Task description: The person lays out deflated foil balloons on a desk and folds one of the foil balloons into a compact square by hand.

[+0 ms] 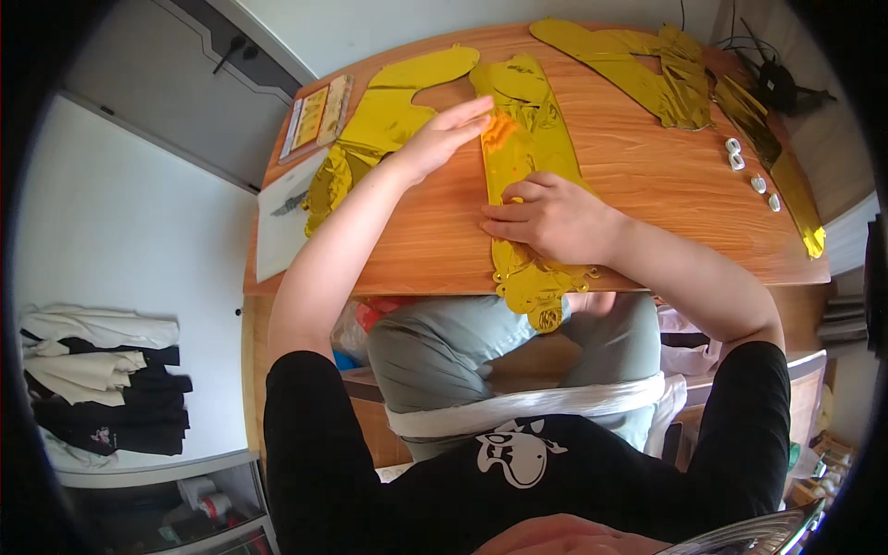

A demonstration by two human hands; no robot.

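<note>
The right hand (pixel 560 220) hides part of the middle gold foil (pixel 546 139).

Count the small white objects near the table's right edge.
4: one small white object at the back, a second just in front, a third farther right, and a fourth closest to the front. Any under the gold strip would be hidden.

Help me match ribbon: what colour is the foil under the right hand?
Shiny golden-yellow foil, best in the head view.

A flat, creased gold foil strip (pixel 544 141) overhangs the table (pixel 666 213)
</note>
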